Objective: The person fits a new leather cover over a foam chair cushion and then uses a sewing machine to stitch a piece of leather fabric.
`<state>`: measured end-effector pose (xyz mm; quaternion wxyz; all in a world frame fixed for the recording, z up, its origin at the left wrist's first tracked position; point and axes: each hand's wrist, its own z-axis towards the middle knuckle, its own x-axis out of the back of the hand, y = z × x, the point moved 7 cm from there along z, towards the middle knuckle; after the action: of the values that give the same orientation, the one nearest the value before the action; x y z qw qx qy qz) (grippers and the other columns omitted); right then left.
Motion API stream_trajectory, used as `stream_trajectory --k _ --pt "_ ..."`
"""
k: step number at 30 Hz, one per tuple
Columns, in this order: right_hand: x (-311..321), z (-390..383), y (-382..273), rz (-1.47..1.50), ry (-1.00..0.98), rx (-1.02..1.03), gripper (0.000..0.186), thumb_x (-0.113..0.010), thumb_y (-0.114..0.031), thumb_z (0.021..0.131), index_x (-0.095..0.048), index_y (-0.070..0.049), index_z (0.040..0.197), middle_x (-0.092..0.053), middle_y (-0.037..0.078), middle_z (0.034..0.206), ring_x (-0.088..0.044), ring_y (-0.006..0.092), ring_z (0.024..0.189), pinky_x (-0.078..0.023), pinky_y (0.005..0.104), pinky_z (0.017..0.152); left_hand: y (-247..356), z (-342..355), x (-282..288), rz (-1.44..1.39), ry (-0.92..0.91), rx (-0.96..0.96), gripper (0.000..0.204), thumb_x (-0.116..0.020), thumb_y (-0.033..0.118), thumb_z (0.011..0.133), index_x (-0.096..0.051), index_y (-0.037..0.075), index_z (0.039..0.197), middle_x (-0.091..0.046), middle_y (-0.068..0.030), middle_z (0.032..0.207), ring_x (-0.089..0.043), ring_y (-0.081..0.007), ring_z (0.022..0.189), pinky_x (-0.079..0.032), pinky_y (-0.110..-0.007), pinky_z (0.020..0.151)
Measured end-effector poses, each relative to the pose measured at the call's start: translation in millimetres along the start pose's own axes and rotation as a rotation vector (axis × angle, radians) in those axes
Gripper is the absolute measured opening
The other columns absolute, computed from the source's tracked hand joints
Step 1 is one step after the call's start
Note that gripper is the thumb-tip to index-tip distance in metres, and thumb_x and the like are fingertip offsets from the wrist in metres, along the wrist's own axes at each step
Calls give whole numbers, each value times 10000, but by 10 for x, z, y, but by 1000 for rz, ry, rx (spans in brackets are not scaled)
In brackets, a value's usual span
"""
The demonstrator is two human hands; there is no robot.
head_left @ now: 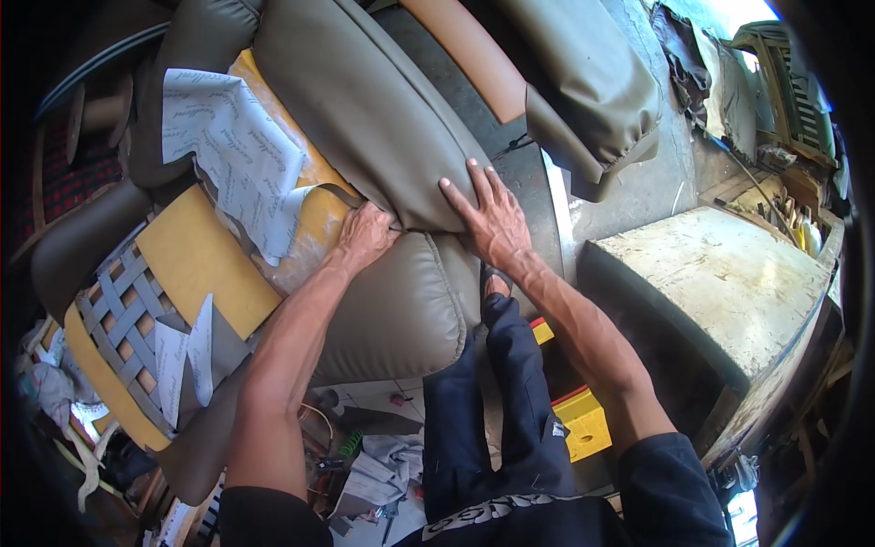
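A sofa section covered in grey-brown leather point(365, 100) stretches away in front of me. My left hand point(367, 233) is closed on the leather's edge, at the seam where the long back panel meets the rounded armrest point(392, 310). Most of its fingertips are hidden in the fold. My right hand point(492, 214) lies on the panel's right side with fingers spread, pressing against the leather. Left of the panel, yellow foam point(319, 169) shows, partly covered by a loose printed white backing sheet point(232, 150).
A seat frame with woven grey webbing point(128, 305) and a yellow foam sheet point(205, 260) stands at left. To the right is a worn, pale-topped block point(720, 273). More leather upholstery point(592, 82) lies beyond. A yellow box point(583, 424) and grey cloth point(383, 469) sit near my legs.
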<state>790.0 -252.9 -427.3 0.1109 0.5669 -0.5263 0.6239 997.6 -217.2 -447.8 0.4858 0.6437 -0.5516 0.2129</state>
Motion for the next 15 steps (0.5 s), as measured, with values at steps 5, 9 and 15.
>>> stream_trajectory --k 5,9,15 --pt "-97 -81 -5 -207 -17 9 723 -552 -141 960 -309 -412 1584 -220 179 1665 -320 489 1465 -368 684 1109 -53 -80 -54 -22 19 83 333 -806 278 793 -764 -17 942 -691 -287 1027 -690 -441 967 -564 -508 871" --pt "-167 -170 110 -297 -1 72 720 -546 -175 973 -280 -433 1590 -195 144 1682 -260 478 1499 -305 770 1101 -61 -87 -137 -54 -47 200 321 -837 251 778 -771 -6 959 -656 -254 1179 -672 -419 1051 -545 -505 923" --pt "-109 -119 210 -155 -30 6 725 -574 -140 949 -344 -444 1566 -220 109 1684 -321 471 1476 -301 701 1157 -112 -119 -90 -171 157 197 351 -850 299 741 -791 42 973 -657 -198 1200 -685 -390 1006 -559 -468 902"
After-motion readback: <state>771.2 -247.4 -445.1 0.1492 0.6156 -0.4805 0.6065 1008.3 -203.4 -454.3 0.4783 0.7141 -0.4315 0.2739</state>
